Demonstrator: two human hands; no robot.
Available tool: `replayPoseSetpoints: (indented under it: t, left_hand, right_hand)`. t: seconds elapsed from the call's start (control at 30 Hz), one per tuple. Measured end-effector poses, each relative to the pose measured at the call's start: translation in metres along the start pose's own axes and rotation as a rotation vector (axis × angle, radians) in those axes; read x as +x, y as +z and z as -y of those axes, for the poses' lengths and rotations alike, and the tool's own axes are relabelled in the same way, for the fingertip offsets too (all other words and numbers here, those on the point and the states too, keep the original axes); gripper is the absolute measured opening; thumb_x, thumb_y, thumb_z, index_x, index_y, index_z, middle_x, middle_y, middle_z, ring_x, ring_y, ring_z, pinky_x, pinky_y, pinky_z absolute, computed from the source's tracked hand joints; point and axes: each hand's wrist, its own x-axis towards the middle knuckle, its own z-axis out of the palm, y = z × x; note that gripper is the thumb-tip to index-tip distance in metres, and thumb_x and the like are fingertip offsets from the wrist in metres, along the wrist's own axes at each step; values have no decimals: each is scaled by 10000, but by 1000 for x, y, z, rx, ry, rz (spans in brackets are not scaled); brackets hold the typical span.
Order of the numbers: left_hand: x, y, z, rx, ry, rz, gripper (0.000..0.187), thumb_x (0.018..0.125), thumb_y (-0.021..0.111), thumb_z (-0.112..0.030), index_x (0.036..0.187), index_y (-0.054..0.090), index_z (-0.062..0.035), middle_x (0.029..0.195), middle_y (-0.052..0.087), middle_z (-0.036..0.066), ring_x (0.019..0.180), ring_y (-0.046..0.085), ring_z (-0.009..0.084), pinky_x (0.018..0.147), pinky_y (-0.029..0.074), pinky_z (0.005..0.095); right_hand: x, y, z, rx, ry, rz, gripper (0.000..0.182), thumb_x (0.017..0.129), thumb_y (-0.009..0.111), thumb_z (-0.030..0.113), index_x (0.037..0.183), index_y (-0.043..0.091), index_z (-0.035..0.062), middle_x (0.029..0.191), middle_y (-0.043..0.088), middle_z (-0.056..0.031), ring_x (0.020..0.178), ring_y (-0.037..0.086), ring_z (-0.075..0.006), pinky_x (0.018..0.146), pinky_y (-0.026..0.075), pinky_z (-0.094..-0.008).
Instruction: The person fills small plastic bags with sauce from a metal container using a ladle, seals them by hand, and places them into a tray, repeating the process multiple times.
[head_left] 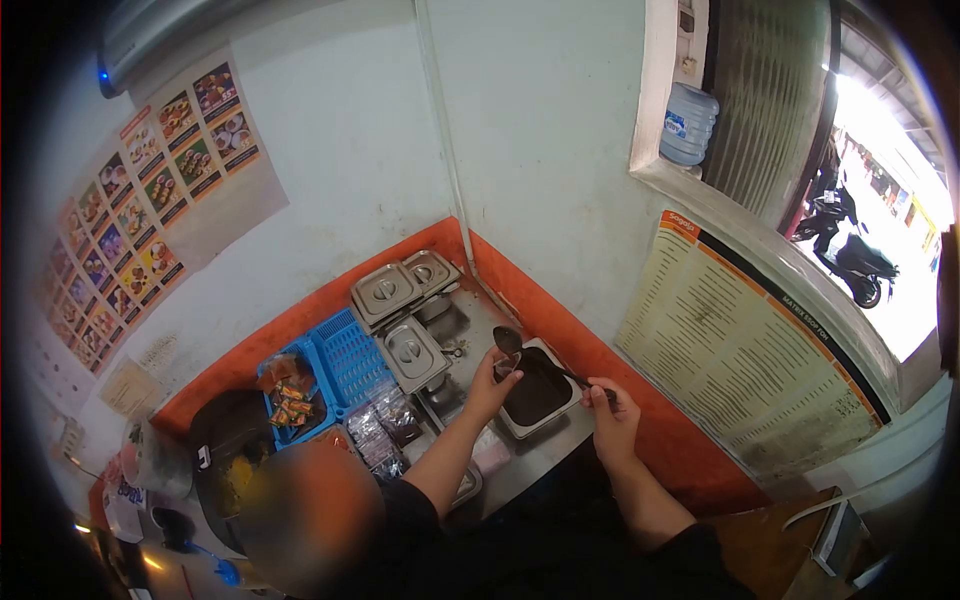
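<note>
My right hand [615,415] is closed round the handle of a dark ladle [507,340], whose bowl is raised over the pan's far left corner. Just below that bowl, my left hand [490,385] pinches a small clear plastic bag [507,366]; what is inside it is too small to tell. Both hands are above a rectangular steel pan [522,434] of dark brown sauce [540,392], set into the counter by the orange wall band.
Lidded steel pans [386,290] stand in the corner, beside a blue plastic basket [345,355] and a blue tray [290,432] of small packets. Plastic-wrapped packs [372,437] lie left of my left arm. A blurred patch [315,520] covers the lower left.
</note>
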Motion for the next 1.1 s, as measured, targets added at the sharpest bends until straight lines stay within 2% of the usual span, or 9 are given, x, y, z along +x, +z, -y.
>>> replayPoseSetpoints:
  t: [0.17, 0.27, 0.33, 0.5, 0.67, 0.73, 0.93, 1.0, 1.1]
  left_hand:
    - [-5, -7, -38, -303, -114, -59, 536, 760, 628, -48, 1220, 353, -30, 1080, 501, 74, 1000, 480, 158, 871, 374, 272]
    - [-4, -11, -39, -223, -231, 51, 541, 760, 634, -55, 1221, 353, -24, 1094, 502, 85, 1017, 479, 163, 883, 372, 277]
    - [0, -2, -2, 44, -37, -9, 550, 757, 640, -62, 1225, 353, -22, 1120, 492, 101, 1035, 476, 169, 891, 372, 279]
    - [-5, 0, -8, -178, -41, -46, 569, 750, 647, -59, 1232, 348, -30, 1131, 485, 110, 1045, 471, 180, 895, 373, 286]
    - [0, -1, 0, -21, -142, 8, 587, 742, 654, -56, 1240, 344, -43, 1142, 480, 115, 1054, 466, 193, 904, 365, 290]
    - [-4, -2, 1, -21, 45, -39, 587, 739, 656, -52, 1240, 349, -56, 1137, 483, 113, 1050, 467, 193, 903, 364, 289]
    - [-10, -4, -6, -219, -4, -5, 598, 727, 666, -39, 1235, 352, -66, 1088, 487, 90, 1041, 455, 165, 887, 371, 281]
    - [-17, -7, -36, -212, -67, -4, 597, 724, 668, -36, 1230, 352, -63, 1072, 484, 82, 1027, 455, 153, 873, 379, 272]
    - [-37, -12, -87, -322, -154, 18, 589, 722, 669, -30, 1219, 355, -56, 1056, 470, 68, 1007, 450, 131, 841, 393, 252]
  right_hand:
    - [0, -5, 29, -346, -360, 227, 98, 823, 522, 6, 895, 574, -35, 757, 577, -76, 696, 555, -130, 644, 453, -249]
    - [1, -10, 24, -541, -578, 319, 95, 818, 518, -9, 887, 576, -38, 754, 580, -81, 713, 566, -137, 643, 459, -257]
    - [0, -9, 23, -581, -636, 338, 99, 820, 515, -11, 892, 578, -38, 751, 580, -81, 719, 570, -140, 644, 462, -261]
    - [-2, -6, -10, 118, 100, -9, 123, 847, 521, 63, 932, 566, -14, 740, 568, -56, 662, 539, -124, 653, 451, -247]
    - [1, -4, -10, 397, 286, -140, 147, 860, 511, 105, 961, 542, 2, 735, 554, -44, 627, 513, -110, 659, 455, -245]
    - [3, -9, -20, 467, 320, -185, 153, 862, 510, 110, 968, 537, 3, 736, 550, -41, 625, 511, -110, 660, 459, -247]
    - [2, -4, -59, 90, 379, 5, 169, 843, 539, 112, 988, 521, 26, 785, 547, -42, 691, 543, -144, 691, 463, -251]
    - [6, 30, 4, -738, -504, 34, 201, 824, 565, 96, 1003, 491, 45, 844, 544, -51, 736, 554, -148, 703, 463, -242]
    - [7, 56, 34, -750, -674, 207, 210, 808, 581, 79, 983, 468, 55, 887, 539, -51, 754, 550, -126, 702, 461, -227]
